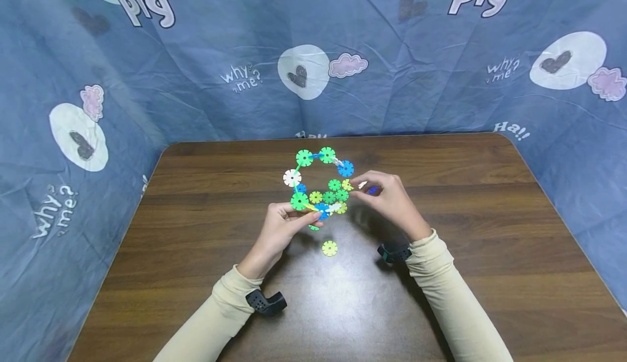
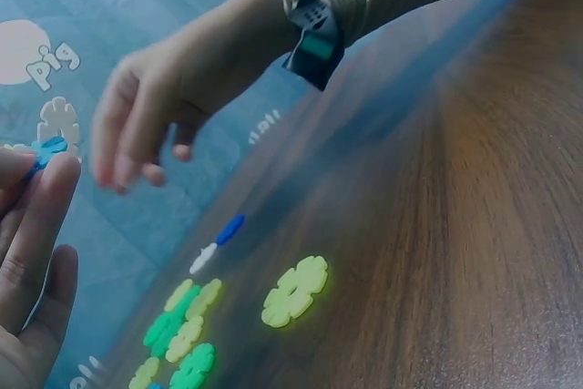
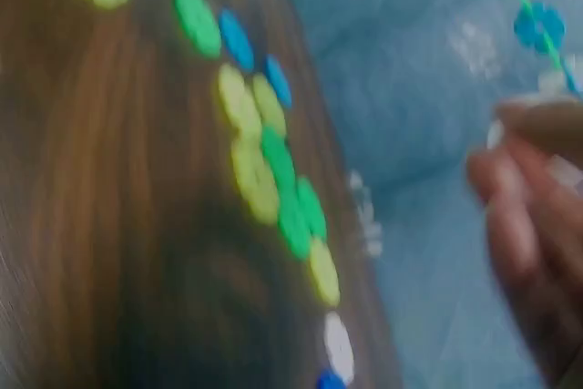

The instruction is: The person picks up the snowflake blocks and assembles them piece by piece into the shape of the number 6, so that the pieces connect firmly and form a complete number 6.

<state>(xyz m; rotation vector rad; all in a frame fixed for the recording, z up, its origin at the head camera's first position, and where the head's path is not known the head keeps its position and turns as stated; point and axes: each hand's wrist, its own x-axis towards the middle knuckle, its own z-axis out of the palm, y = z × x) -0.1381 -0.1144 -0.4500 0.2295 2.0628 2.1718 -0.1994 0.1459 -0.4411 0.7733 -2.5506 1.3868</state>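
My left hand [image 1: 286,226] pinches a blue snowflake disc [image 1: 321,211] between thumb and fingers. This disc belongs to a curved chain of interlocked green, white and blue discs, whose far end is another blue disc [image 1: 345,168]. A white disc [image 1: 335,208] is joined beside the pinched one. To the right of the chain hovers my right hand [image 1: 387,196], blurred in the left wrist view, thumb and fingers apart with nothing visible between them. A white edge shows by its fingertips in the right wrist view; contact there is unclear.
Loose yellow and green discs [image 3: 255,179] lie clustered on the wooden table [image 1: 196,215]. One yellow disc [image 1: 330,249] lies nearer the front. A white disc [image 3: 339,346] and a dark blue disc [image 2: 230,229] lie to the right. A patterned blue cloth [image 1: 196,79] hangs behind.
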